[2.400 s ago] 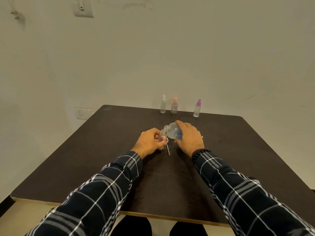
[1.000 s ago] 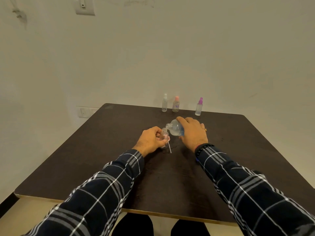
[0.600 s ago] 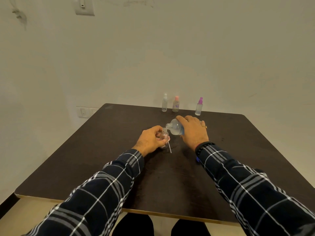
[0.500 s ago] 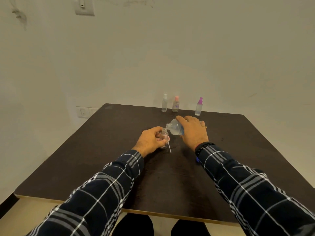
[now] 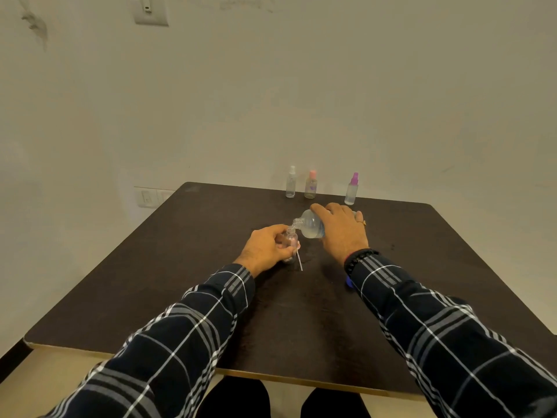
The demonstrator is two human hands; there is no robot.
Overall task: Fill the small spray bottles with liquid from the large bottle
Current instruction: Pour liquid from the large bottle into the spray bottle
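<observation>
My left hand [image 5: 266, 248] grips a small open spray bottle [image 5: 290, 240] standing on the dark table [image 5: 211, 285]. My right hand [image 5: 342, 232] holds the large clear bottle [image 5: 309, 227] tipped to the left, its open neck touching the small bottle's mouth. A thin white dip tube [image 5: 299, 261] sticks out below my left hand, its spray head hidden. Three capped spray bottles stand along the far edge: a white-capped one [image 5: 291, 186], a pink-capped one [image 5: 311, 184] and a purple-capped one [image 5: 351, 189].
A small blue object [image 5: 349, 282], partly hidden, lies by my right sleeve. The wall stands right behind the table's far edge, with sockets [image 5: 150, 197] at the left. The table's near edge is close to my body.
The large bottle has tipped a little further and its neck now meets the small bottle's mouth. My right hand has shifted slightly away from me. My left hand has stayed in place.
</observation>
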